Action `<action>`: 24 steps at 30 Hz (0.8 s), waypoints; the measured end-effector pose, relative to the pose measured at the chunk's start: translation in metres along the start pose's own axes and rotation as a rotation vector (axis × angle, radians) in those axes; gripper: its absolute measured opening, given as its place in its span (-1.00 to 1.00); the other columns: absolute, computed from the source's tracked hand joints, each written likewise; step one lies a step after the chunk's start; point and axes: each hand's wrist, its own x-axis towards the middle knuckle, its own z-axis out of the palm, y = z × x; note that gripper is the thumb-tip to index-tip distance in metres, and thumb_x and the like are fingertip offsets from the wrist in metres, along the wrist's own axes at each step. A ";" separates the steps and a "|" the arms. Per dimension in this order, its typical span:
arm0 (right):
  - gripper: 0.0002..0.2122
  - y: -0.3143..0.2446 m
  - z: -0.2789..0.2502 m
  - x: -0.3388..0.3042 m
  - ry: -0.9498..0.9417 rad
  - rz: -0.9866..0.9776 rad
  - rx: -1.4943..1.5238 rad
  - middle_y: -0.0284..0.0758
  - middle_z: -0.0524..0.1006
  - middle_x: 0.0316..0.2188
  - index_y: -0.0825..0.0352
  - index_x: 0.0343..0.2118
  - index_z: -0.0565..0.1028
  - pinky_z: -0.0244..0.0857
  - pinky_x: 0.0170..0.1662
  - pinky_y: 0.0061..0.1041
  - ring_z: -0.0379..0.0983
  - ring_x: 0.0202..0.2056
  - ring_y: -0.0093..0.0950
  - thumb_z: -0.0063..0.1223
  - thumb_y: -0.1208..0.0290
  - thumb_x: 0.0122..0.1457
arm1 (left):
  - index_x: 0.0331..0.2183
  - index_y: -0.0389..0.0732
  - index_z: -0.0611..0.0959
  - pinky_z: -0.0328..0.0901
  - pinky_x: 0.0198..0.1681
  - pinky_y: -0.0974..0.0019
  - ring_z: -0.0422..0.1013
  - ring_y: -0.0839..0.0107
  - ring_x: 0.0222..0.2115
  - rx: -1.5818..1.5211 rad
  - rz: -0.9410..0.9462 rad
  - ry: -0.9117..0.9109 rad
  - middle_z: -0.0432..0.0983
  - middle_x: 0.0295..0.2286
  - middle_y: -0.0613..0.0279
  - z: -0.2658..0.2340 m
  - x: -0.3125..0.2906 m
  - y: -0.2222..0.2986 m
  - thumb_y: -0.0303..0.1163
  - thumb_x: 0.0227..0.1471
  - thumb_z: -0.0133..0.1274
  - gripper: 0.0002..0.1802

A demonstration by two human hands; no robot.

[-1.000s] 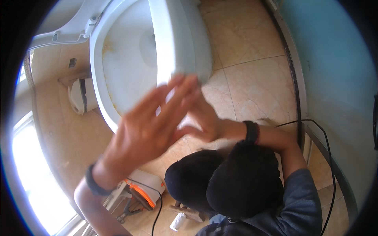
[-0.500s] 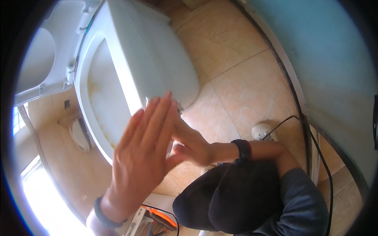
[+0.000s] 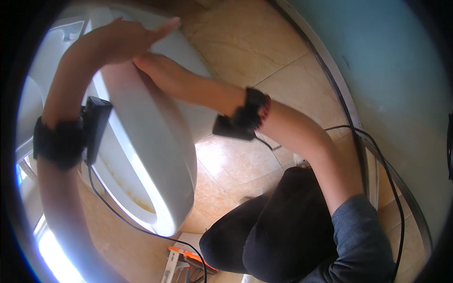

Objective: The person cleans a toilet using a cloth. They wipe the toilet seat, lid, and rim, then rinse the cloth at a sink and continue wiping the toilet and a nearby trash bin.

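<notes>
Both of my arms reach to the upper left, over a white toilet (image 3: pixel 172 146). My left hand (image 3: pixel 123 41) is above the far part of the toilet, one finger or thumb stretched out to the right. It is blurred and holds nothing that I can see. Meeting it from below, my right hand (image 3: pixel 150 62) is mostly hidden behind the left, so its fingers do not show. Brown stains mark the inside of the bowl (image 3: pixel 139 200). On each wrist sits a black band with a small black box, the left box (image 3: pixel 97 127) and the right box (image 3: pixel 232 129).
The raised toilet seat (image 3: pixel 34 101) stands at the left. Near my dark-clothed knees (image 3: pixel 278 226) lie orange and grey tools (image 3: pixel 188 254). A black cable (image 3: pixel 398 203) runs along the blue-green panel (image 3: pixel 396 89) at right. Tan floor tiles (image 3: pixel 255 42) lie beyond.
My hands have moved from before me, palms together, up and left over the toilet. The view has shifted, bringing the toilet's near end into sight.
</notes>
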 end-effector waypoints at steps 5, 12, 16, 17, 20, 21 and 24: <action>-0.59 0.003 -0.031 0.059 0.052 -0.025 -0.030 -0.28 0.40 -0.16 0.36 -0.12 0.35 0.09 -0.03 -0.50 0.27 -0.13 -0.47 -0.43 0.14 0.20 | 0.13 0.01 0.01 0.31 -0.14 0.08 0.44 0.05 -0.34 -0.428 -0.130 0.043 0.45 -0.30 -0.07 0.083 0.083 -0.102 -0.39 0.05 -0.15 -0.37; -0.66 0.005 -0.003 -0.040 -0.028 0.133 -0.266 -0.22 0.39 -0.15 0.37 -0.09 0.32 0.17 -0.11 -0.48 0.29 -0.14 -0.43 -0.22 0.30 0.12 | -0.15 -0.17 0.47 -0.02 0.11 0.15 0.37 0.24 -0.19 -0.429 -0.116 -0.123 0.49 -0.38 0.13 -0.029 -0.035 0.028 -0.18 0.04 -0.13 -0.63; -0.59 0.000 -0.005 -0.108 -0.115 -0.106 -0.098 -0.09 0.04 0.09 0.42 0.00 0.18 0.00 0.07 -0.40 -0.01 0.08 -0.27 -0.19 0.32 0.12 | -0.28 -0.28 0.54 -0.06 0.14 0.22 0.30 0.31 -0.09 -0.570 0.072 0.002 0.40 -0.18 0.06 -0.049 -0.072 0.063 -0.01 -0.12 0.03 -0.49; -0.55 0.000 -0.006 -0.115 -0.135 -0.107 -0.111 -0.03 -0.12 0.16 0.40 0.02 0.15 -0.12 0.16 -0.38 -0.21 0.19 -0.20 -0.13 0.35 0.08 | -0.27 -0.31 0.53 -0.08 0.15 0.23 0.27 0.33 -0.06 -0.518 0.104 0.043 0.37 -0.15 0.05 -0.050 -0.076 0.070 0.01 -0.16 0.06 -0.44; -0.54 0.010 -0.008 -0.116 -0.152 -0.208 -0.125 -0.01 -0.14 0.16 0.40 0.02 0.14 -0.12 0.16 -0.35 -0.26 0.20 -0.19 -0.11 0.35 0.08 | -0.31 -0.35 0.54 -0.09 0.16 0.23 0.26 0.27 -0.04 -0.436 0.087 0.105 0.39 -0.17 -0.01 -0.045 -0.077 0.082 0.00 -0.20 0.11 -0.43; -0.54 0.019 -0.003 -0.112 -0.117 -0.335 -0.155 -0.06 -0.04 0.14 0.34 0.03 0.14 -0.08 0.14 -0.33 -0.08 0.16 -0.22 -0.09 0.36 0.06 | -0.33 -0.33 0.56 -0.08 0.15 0.21 0.27 0.25 -0.05 -0.470 0.080 0.060 0.41 -0.19 -0.01 -0.045 -0.075 0.077 0.00 -0.18 0.09 -0.46; -0.60 0.030 -0.016 -0.077 -0.098 -0.031 0.039 -0.12 0.17 0.05 0.29 0.02 0.19 0.03 0.08 -0.38 0.15 0.03 -0.25 -0.15 0.30 0.11 | -0.35 -0.22 0.59 -0.03 0.13 0.15 0.33 0.24 -0.12 -0.243 0.132 0.163 0.45 -0.25 0.02 -0.023 -0.046 0.065 -0.11 -0.04 -0.02 -0.63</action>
